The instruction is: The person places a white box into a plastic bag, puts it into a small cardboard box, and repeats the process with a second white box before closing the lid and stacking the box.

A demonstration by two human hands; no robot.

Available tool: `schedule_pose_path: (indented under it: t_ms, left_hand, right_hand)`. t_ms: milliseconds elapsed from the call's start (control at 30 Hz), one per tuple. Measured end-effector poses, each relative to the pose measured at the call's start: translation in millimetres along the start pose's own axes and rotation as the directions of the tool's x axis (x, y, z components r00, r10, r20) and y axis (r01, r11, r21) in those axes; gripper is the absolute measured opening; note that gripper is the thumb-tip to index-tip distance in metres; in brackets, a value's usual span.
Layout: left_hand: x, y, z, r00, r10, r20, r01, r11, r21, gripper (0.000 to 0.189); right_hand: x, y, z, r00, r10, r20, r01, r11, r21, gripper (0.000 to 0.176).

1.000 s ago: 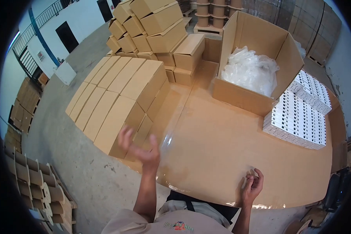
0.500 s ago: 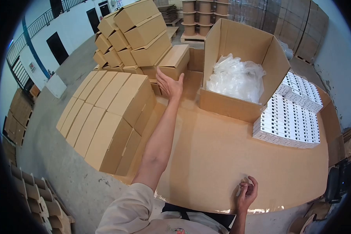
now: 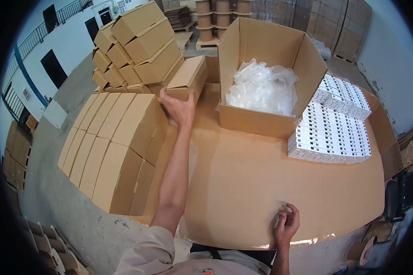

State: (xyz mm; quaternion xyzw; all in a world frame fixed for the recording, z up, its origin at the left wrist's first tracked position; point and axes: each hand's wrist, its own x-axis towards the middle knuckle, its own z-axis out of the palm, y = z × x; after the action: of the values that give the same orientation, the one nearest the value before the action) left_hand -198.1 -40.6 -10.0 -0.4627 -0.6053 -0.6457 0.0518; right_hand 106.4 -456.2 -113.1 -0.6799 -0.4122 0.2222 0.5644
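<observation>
My left hand (image 3: 179,109) is closed around the near end of a long brown cardboard box (image 3: 187,77), thumb on the right side and fingers on the left. This box lies beside a pile of similar boxes (image 3: 147,46). To the left of my forearm stand tight rows of closed brown boxes (image 3: 117,126). Low over the cardboard-covered tabletop (image 3: 243,183), near its front edge, my right hand (image 3: 287,225) is loosely curled with the fingers somewhat apart. I see nothing held in it.
A large open carton (image 3: 257,121) holding clear plastic bags (image 3: 264,89) stands at the table's back. To its right, small white boxes (image 3: 330,133) are stacked in rows. Wooden spools (image 3: 222,20) stand on a pallet behind, and a black chair (image 3: 401,195) is at the right.
My left hand has gone from held open by the box to gripping its near end, and the box has come slightly towards me. The view has shifted; my right hand stays near the table's front edge.
</observation>
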Motion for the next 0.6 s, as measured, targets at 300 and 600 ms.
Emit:
schedule_pose_path:
  t_ms: [300, 600]
  left_hand:
    - [-178.3, 9.3, -203.5, 0.971, 0.032, 0.239, -0.010, 0.996, -0.092, 0.078]
    - [-262.0, 20.0, -282.1, 0.900, -0.002, 0.437, 0.053, 0.993, -0.105, 0.091]
  right_hand:
    - [0.5, 13.1, 13.8, 0.980, -0.175, 0.091, 0.183, 0.979, -0.091, 0.032]
    - [-2.8, -45.5, 100.1, 0.861, -0.194, 0.469, 0.120, 0.976, 0.183, 0.054]
